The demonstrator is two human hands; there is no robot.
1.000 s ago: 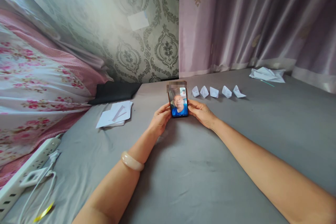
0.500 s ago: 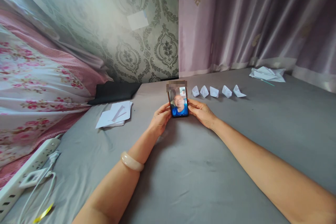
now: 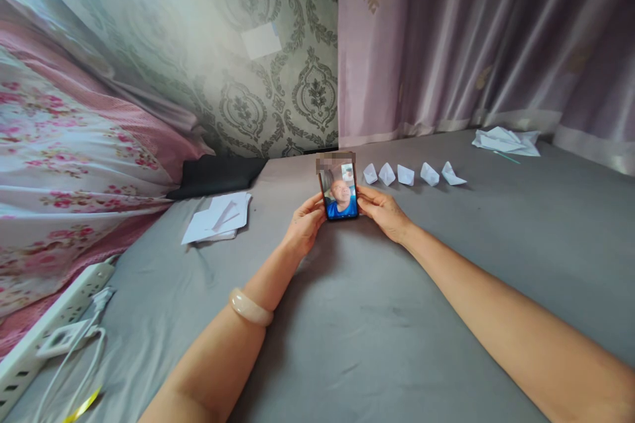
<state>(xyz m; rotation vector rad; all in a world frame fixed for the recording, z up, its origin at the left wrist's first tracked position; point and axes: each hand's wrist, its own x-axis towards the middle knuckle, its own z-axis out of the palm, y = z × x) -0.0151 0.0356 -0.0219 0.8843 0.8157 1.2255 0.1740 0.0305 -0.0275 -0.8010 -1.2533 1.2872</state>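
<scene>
A smartphone point(image 3: 340, 195) stands upright over the grey sheet, its lit screen facing me. On the screen a person in a blue top fills a video call, with a small inset at the upper right. My left hand point(image 3: 306, 221) grips the phone's left edge, and a pale bangle point(image 3: 251, 307) circles that forearm. Along the opposite edge, my right hand point(image 3: 384, 211) holds the phone with closed fingers. Several folded white paper pieces point(image 3: 405, 175) sit in a row just right of the phone.
Stacked white paper point(image 3: 218, 219) lies left of my hands, near a folded black cloth point(image 3: 223, 175). More folded paper point(image 3: 506, 141) and a thin green stick point(image 3: 507, 157) lie at the far right by the curtain point(image 3: 436, 39). A power strip point(image 3: 54, 317) with cables occupies the lower left.
Both hands keep hold of the phone, which has barely shifted in view. On its screen, the person's head has tilted slightly.
</scene>
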